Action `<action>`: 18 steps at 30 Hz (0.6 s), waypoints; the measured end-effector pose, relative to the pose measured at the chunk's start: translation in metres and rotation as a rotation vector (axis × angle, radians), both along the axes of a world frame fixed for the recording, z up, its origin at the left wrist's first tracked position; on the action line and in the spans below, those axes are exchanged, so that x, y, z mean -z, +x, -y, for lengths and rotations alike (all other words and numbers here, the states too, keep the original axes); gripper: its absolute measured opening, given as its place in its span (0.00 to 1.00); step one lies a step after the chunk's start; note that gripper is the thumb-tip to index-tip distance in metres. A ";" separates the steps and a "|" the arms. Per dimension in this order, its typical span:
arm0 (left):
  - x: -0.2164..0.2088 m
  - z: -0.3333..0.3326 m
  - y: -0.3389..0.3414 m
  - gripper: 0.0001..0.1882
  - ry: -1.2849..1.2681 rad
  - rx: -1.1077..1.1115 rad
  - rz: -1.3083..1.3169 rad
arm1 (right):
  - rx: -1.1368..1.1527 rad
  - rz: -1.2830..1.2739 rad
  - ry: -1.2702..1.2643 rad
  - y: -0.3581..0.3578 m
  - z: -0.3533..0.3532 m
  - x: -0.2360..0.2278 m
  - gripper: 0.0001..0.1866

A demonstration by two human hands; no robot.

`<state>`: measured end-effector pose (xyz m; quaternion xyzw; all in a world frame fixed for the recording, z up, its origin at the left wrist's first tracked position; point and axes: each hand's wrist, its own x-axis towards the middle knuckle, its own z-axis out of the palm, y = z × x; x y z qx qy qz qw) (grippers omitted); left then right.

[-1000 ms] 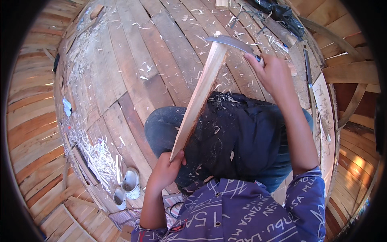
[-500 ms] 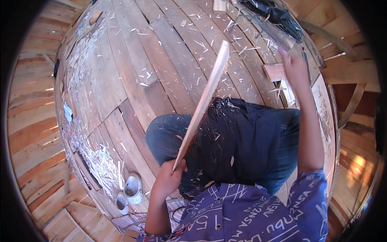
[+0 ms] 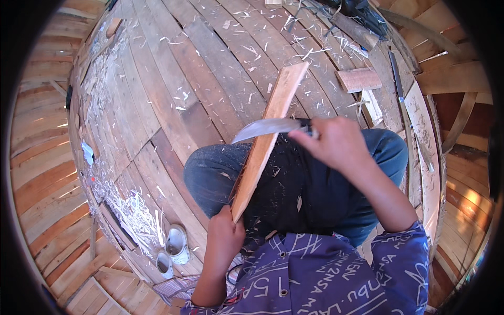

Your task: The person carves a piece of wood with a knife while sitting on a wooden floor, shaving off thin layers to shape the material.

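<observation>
My left hand [image 3: 226, 232] is closed round the near end of a long, flat piece of wood [image 3: 255, 170]. The wood slants up and away over my left thigh, its broad pale face showing and its far end wider. In my right hand [image 3: 338, 140] is a knife with a broad, curved blade [image 3: 266, 126], gripped by its handle. The blade points left and crosses over the wood near its middle; whether its edge touches the wood I cannot tell. Dark cloth [image 3: 278, 184] with bits of shaving on it covers my lap.
Shavings litter the plank floor [image 3: 173, 113], with a thick heap [image 3: 131, 210] at the left. A pair of pale clogs [image 3: 177, 245] stands near it. To the right lie a wood block [image 3: 359, 80] and a long, dark-bladed tool [image 3: 395, 73]. Black plastic [image 3: 362, 14] is at the far right.
My right hand has come down and left from the far right to the wood, and the knife now shows plainly. The wood has turned from its narrow edge to its broad face.
</observation>
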<state>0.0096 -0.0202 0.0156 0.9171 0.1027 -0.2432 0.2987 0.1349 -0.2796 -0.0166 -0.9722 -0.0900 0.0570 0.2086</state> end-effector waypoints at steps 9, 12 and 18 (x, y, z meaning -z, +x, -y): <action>0.004 -0.006 -0.005 0.04 -0.077 -0.015 0.118 | 0.802 0.006 0.001 0.059 0.179 0.065 0.38; 0.002 0.003 0.000 0.04 0.039 0.031 0.067 | 0.654 -0.025 0.148 0.036 0.132 0.035 0.37; 0.003 0.000 -0.001 0.06 -0.003 0.021 0.055 | 0.027 -0.014 0.211 -0.025 0.012 0.012 0.30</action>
